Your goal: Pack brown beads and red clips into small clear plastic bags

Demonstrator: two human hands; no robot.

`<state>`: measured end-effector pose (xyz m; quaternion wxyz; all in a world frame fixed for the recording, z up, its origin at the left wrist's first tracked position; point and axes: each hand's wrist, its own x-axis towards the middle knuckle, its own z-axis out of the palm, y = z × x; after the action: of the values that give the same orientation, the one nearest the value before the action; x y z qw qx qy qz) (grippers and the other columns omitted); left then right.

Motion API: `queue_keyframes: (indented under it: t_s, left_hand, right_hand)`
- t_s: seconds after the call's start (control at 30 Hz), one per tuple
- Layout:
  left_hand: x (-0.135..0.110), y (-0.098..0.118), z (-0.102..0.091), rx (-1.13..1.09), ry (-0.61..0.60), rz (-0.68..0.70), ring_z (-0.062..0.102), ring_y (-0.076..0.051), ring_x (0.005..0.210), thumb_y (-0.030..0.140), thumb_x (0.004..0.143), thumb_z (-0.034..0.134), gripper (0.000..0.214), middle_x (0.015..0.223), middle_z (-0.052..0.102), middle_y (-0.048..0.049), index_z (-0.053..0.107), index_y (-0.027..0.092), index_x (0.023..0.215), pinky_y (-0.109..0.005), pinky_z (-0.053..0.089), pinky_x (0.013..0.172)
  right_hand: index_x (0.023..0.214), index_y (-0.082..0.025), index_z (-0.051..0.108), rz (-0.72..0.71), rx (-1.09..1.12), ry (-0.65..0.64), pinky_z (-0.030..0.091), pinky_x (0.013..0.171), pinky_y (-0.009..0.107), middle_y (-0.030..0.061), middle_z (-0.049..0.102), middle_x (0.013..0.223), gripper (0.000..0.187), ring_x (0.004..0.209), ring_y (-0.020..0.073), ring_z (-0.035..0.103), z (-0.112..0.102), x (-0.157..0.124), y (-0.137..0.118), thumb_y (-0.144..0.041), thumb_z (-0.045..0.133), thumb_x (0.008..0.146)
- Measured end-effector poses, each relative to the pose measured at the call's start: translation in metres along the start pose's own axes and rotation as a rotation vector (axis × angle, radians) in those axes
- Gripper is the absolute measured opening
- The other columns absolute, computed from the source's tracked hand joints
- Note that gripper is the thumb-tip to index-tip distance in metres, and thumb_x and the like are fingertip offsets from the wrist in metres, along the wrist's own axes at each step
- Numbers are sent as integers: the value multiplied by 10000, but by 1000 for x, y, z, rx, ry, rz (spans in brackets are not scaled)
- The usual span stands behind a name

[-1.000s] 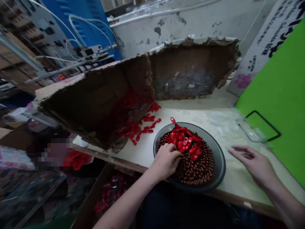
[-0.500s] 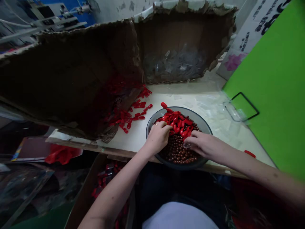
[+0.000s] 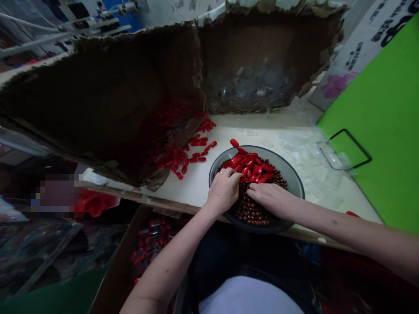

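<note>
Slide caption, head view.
Left hand and right hand in a grey bowl of round brown beads and oval red pieces.

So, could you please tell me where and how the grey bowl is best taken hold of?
Probably by the rim of the grey bowl, at opposite points, coming from left and right: it is wide, round and loaded with brown beads and red pieces, so paired holds should help keep it level.

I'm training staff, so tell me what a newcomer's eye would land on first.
Probably the bright green panel standing at the right. Then the red pieces heaped on brown beads in a gray bowl, with the left hand and right hand at the heap. Behind the bowl, clear plastic pieces lie inside torn cardboard.
</note>
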<state>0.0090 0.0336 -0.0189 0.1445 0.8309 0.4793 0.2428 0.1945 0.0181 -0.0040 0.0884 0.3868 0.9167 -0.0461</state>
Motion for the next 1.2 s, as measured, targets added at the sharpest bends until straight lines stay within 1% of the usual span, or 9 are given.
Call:
queue_keyframes:
  t_s: [0.23,0.4,0.47,0.57,0.67,0.83,0.93,1.1,1.2]
  left_hand:
    - [1,-3,-2,-155,70,-37,576,-199,948,158,903,438,278,981,645,-73,676,196,1042,-337,468,867]
    - [3,-3,-6,-394,153,-96,610,-167,907,188,906,461,249,942,661,-70,691,182,1002,-296,480,850]
    - [2,0,-9,-502,161,-143,620,-156,880,208,903,474,241,947,669,-64,693,189,1003,-279,489,819]
    - [-3,9,-14,-679,109,-224,630,-157,877,206,876,502,250,966,685,-62,687,194,1045,-270,499,793]
    - [-8,20,-21,-879,-1,-284,640,-169,918,177,826,545,295,977,697,-66,672,186,1093,-285,502,843]
    - [-13,33,-26,-1254,-194,-285,634,-198,1048,121,754,573,446,1112,693,-80,618,191,1192,-332,496,936]
    - [-14,33,-23,-1308,-181,-323,635,-214,1065,129,736,602,477,1151,683,-92,609,189,1210,-340,509,923]
    - [-17,29,-17,-1308,-130,-398,660,-193,969,194,751,659,431,1087,706,-96,631,153,1178,-282,524,829]
    - [-19,27,-16,-1332,-125,-422,661,-188,945,205,743,679,428,1078,709,-92,640,152,1166,-267,526,795]
  right_hand:
    - [862,-211,641,183,831,137,459,618,256,-27,646,706,106,618,137,589,13,-13,20,-250,663,766]
    - [911,-195,643,233,1339,207,521,771,326,28,711,900,273,809,184,665,15,-21,16,-392,720,738]
    - [917,-190,644,256,1463,235,523,770,326,35,718,918,304,815,186,671,11,-23,15,-393,748,716]
    - [931,-191,648,284,1525,282,519,706,300,30,721,895,324,758,170,663,6,-25,14,-381,772,699]
    - [928,-194,651,293,1544,319,511,669,289,28,723,876,320,724,163,661,2,-25,12,-375,777,697]
    - [918,-193,656,322,1571,390,512,683,289,9,711,835,316,718,153,658,-2,-20,9,-372,784,691]
    - [925,-196,670,352,1628,397,513,732,287,17,714,883,310,784,155,657,-3,-18,8,-376,782,698]
    - [948,-177,691,419,1719,312,491,611,241,11,692,788,342,613,98,596,-9,-19,4,-412,765,712]
    - [964,-170,691,444,1757,288,486,587,232,10,680,756,367,591,93,591,-12,-19,0,-434,753,717]
